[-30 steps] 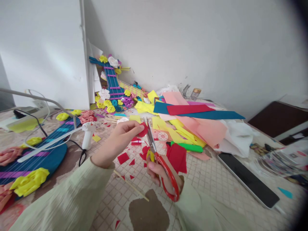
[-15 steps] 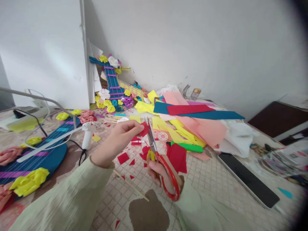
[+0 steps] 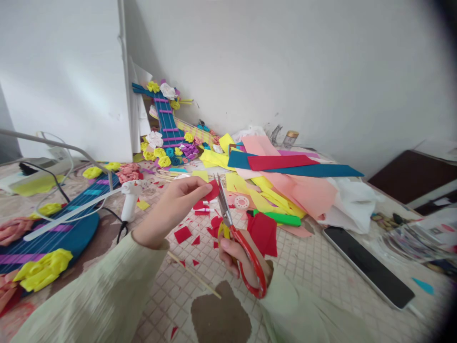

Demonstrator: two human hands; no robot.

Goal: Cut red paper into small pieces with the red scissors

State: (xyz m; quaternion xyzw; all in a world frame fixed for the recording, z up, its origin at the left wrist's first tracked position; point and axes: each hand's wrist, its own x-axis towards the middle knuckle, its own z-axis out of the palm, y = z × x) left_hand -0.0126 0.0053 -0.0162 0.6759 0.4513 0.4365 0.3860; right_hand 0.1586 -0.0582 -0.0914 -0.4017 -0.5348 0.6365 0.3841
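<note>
Between thumb and fingers, my left hand [image 3: 180,200] pinches a small piece of red crepe paper [image 3: 213,190]. My right hand [image 3: 239,255] grips scissors [image 3: 224,207] with red and yellow handles, their blades pointing up and away from me beside the red piece's right edge. Whether the blades touch the paper I cannot tell. Below the hands lie red scraps [image 3: 183,234], several of them small triangles. A larger red crepe sheet [image 3: 263,233] rests just right of the scissors.
At left, a white glue gun [image 3: 131,200] stands by a blue paper guitar [image 3: 82,224] with paper flowers. Another decorated guitar [image 3: 166,119] leans at the back. Coloured crepe sheets [image 3: 296,190], a green cutter [image 3: 285,219] and a phone [image 3: 367,267] lie to the right.
My left hand has shifted very slightly left with the red paper, and the scissor blades have tipped a little left. Everything else stays in place.
</note>
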